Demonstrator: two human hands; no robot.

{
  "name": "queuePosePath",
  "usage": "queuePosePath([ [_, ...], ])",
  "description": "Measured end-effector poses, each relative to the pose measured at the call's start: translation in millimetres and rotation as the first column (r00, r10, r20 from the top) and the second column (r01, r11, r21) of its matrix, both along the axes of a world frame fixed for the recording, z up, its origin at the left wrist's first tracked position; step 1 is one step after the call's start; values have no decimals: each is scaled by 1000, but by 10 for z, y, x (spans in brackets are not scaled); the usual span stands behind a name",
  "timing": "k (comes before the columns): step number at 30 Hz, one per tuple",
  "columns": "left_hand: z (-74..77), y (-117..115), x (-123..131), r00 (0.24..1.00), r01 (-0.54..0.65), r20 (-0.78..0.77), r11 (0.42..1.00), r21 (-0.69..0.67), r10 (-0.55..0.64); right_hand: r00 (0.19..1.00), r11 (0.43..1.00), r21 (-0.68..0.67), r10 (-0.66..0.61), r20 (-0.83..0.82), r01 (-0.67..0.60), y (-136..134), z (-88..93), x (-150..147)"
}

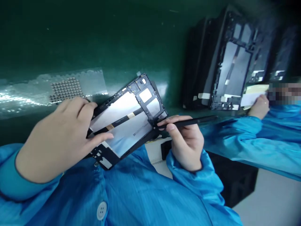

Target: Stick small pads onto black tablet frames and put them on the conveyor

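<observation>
My left hand (58, 135) grips an opened tablet frame (127, 119), black with silvery panels and a thin ribbon cable across the middle, held tilted above my lap. My thumb lies across its lower left part. My right hand (187, 141) is closed round a slim black rod-like tool (195, 121), pinched between thumb and fingers. The tool's tip touches the frame's right edge near the black corner section. Both sleeves are bright blue.
A dark green work surface (105, 40) fills the background, with a sheet of small grey squares (67, 88) on it. Several similar tablet frames (232, 69) lean upright at the right. Another person's blue sleeve (258, 138) and hand (260, 106) reach toward them.
</observation>
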State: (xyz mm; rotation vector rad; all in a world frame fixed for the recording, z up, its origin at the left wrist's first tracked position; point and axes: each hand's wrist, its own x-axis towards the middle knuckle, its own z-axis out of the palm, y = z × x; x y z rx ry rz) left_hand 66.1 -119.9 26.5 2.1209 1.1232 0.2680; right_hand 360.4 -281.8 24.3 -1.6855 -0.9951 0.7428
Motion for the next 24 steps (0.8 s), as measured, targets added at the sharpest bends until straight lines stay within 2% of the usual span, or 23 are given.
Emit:
queuePosePath([
  [2, -50, -44, 23, 999, 32, -35, 999, -14, -33, 1000, 999, 53, -14, 17, 13, -78, -92, 15],
  [5, -88, -2, 8, 982, 129, -145, 989, 72, -118, 999, 994, 107, 16, 30, -19, -58, -165, 27],
  [9, -92, 37, -47, 964, 213, -194, 964, 162, -180, 997, 992, 110, 61, 48, -66, -48, -191, 44],
  [14, -145, 6, -107, 964, 198, -209, 969, 150, -165, 996, 994, 104, 37, 80, -45, -60, -195, 2],
  [18, -187, 62, -129, 972, 174, -179, 976, 132, -150, 965, 993, 63, 83, 250, -102, 10, -107, 33],
  [20, -201, 113, -111, 976, 180, -145, 977, 116, -163, 971, 994, 98, 25, 238, -50, 0, -39, 83],
  [22, -209, 122, -60, 977, 201, -98, 975, 99, -191, 975, 983, 152, -129, 181, 101, -106, 23, 87],
  [23, -208, 95, -21, 978, 203, -68, 974, 103, -197, 973, 983, 124, -156, 171, 135, -201, 45, 46],
  [24, -200, 41, 27, 980, 199, -30, 973, 115, -197, 979, 992, 45, -123, 165, 117, -319, 56, -31],
])
